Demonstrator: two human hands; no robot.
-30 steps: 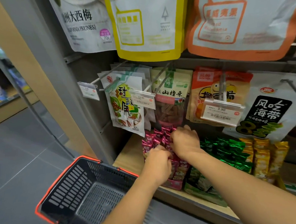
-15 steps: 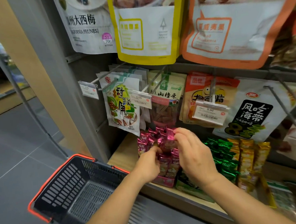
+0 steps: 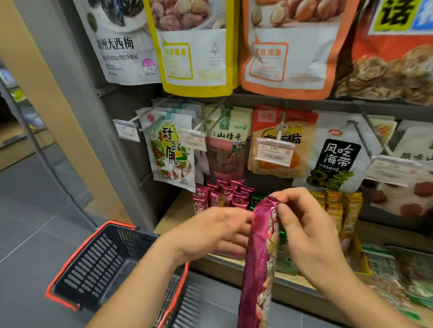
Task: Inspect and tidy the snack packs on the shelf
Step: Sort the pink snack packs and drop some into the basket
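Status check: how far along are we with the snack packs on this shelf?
Done: little to show; the magenta row stands upright on the shelf. In hand: one magenta pack, off the shelf, pinched at its top by the right hand, the left hand holding its edge. Left: returning it, then probably the green packs and gold packs.

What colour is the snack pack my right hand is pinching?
Shiny magenta-purple snack pack, pinched at its top by the right hand; the head view shows it best.
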